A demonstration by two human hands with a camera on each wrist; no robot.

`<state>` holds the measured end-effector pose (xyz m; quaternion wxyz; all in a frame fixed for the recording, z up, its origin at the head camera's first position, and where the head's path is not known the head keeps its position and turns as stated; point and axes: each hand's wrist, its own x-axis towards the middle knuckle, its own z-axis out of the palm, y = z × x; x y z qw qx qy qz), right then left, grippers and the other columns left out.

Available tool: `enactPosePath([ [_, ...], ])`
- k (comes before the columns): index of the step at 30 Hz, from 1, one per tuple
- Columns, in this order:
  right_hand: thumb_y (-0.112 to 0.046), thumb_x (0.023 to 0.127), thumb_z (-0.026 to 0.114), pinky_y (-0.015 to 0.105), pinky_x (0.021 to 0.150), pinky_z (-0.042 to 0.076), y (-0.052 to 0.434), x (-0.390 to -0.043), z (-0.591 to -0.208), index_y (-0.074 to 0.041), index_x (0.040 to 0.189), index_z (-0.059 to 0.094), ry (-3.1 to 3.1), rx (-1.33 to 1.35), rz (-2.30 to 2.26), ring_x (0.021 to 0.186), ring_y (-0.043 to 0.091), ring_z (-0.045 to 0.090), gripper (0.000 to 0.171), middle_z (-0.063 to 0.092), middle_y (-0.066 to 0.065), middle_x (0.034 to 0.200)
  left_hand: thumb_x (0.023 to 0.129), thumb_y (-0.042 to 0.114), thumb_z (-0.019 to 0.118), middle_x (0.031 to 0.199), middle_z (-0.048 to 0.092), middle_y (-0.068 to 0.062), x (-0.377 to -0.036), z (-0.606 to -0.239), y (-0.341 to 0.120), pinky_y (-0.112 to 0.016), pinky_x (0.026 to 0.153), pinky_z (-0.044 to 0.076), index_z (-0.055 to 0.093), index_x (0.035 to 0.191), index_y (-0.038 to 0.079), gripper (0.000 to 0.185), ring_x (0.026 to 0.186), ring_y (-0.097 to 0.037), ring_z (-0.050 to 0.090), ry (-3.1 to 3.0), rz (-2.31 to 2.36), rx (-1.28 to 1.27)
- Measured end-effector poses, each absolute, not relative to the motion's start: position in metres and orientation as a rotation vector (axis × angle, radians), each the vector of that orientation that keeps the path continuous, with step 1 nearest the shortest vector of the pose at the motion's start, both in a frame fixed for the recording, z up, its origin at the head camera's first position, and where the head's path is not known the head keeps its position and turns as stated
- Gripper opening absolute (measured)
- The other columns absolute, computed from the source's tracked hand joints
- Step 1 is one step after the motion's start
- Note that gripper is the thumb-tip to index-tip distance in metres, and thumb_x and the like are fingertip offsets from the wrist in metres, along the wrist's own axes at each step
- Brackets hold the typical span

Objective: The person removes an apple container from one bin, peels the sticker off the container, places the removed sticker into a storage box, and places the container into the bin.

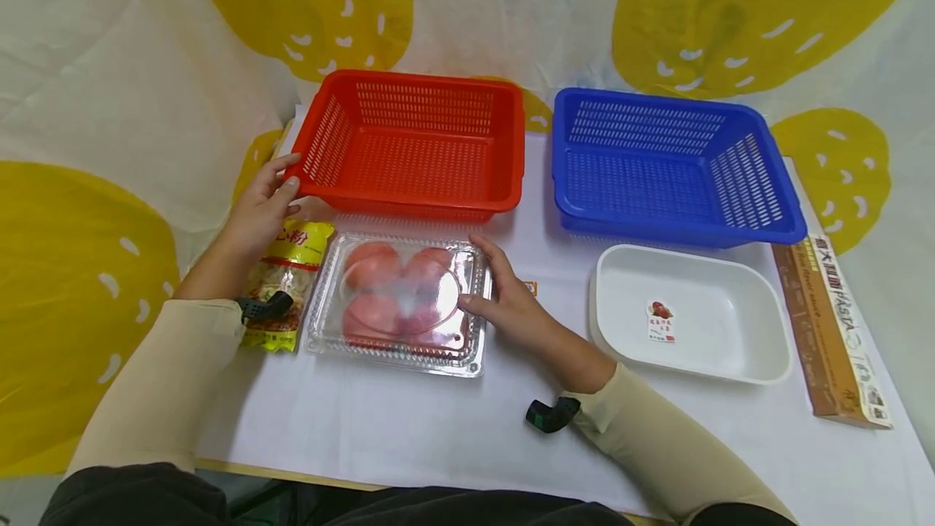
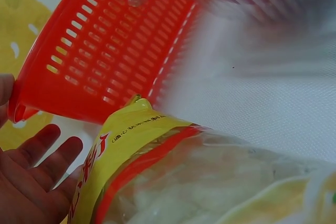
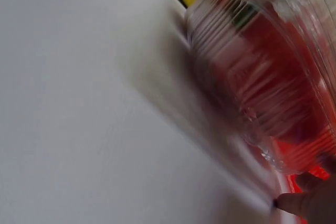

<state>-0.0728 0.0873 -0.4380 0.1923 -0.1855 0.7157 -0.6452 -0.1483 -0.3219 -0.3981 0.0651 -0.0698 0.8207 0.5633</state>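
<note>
My right hand [image 1: 517, 305] grips the right side of a clear plastic clamshell box [image 1: 330, 323], thumb on the lid and index finger along the far edge. Inside the box are several round red fruits [image 1: 372, 266] that look like tomatoes. At the near left corner of a red plastic basket [image 1: 420, 161], my left hand [image 1: 256, 205] touches the rim with its fingertips. Its other fingers [image 2: 44, 140] are loosely extended in the left wrist view. A yellow bag of pasta [image 1: 305, 243] lies below my left hand, partly covered by the wrist.
A blue basket [image 1: 679, 222] stands at the back right. In front of it sits a white tub [image 1: 701, 347] with a fruit sticker [image 1: 661, 321]. A long brown pasta box [image 1: 833, 339] lies by the table's right side. Patterned cloth [image 1: 467, 6] hangs behind the table.
</note>
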Motion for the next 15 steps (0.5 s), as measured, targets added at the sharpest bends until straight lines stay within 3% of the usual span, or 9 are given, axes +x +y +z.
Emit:
enactPosePath([
  [3, -0.008, 0.095, 0.073, 0.049, 0.104, 0.055, 0.084, -0.07, -0.434, -0.02, 0.17, 0.019, 1.896, -0.521, -1.895, 0.132, 0.036, 0.056, 0.093, 0.039, 0.014, 0.161, 0.114, 0.045, 0.043, 0.168, 0.038, -0.011, -0.149, -0.398, -0.322, -0.053, 0.121, 0.038, 0.026, 0.169, 0.038, 0.058, 0.146, -0.033, 0.047, 2.467, 1.699, -0.217],
  [5, -0.007, 0.094, 0.073, 0.045, 0.097, 0.06, 0.083, -0.07, -0.431, -0.021, 0.17, 0.02, 1.863, -0.514, -1.917, 0.129, 0.035, 0.059, 0.094, 0.04, 0.013, 0.158, 0.114, 0.046, 0.043, 0.169, 0.037, -0.01, -0.149, -0.398, -0.322, -0.053, 0.121, 0.038, 0.025, 0.169, 0.038, 0.058, 0.147, -0.033, 0.046, 2.458, 1.696, -0.226],
  [11, -0.003, 0.091, 0.076, 0.039, 0.1, 0.057, 0.08, -0.07, -0.428, -0.023, 0.169, 0.027, 1.847, -0.429, -1.945, 0.134, 0.034, 0.055, 0.094, 0.043, 0.012, 0.158, 0.113, 0.049, 0.043, 0.171, 0.034, -0.007, -0.147, -0.396, -0.322, -0.055, 0.121, 0.038, 0.023, 0.169, 0.043, 0.06, 0.149, -0.034, 0.044, 2.432, 1.668, -0.271],
  [15, -0.003, 0.091, 0.076, 0.042, 0.104, 0.054, 0.079, -0.069, -0.426, -0.023, 0.168, 0.03, 1.853, -0.373, -1.97, 0.139, 0.036, 0.05, 0.092, 0.041, 0.013, 0.161, 0.113, 0.049, 0.043, 0.171, 0.035, -0.007, -0.147, -0.396, -0.321, -0.054, 0.121, 0.039, 0.023, 0.168, 0.045, 0.059, 0.149, -0.034, 0.045, 2.438, 1.659, -0.274],
])
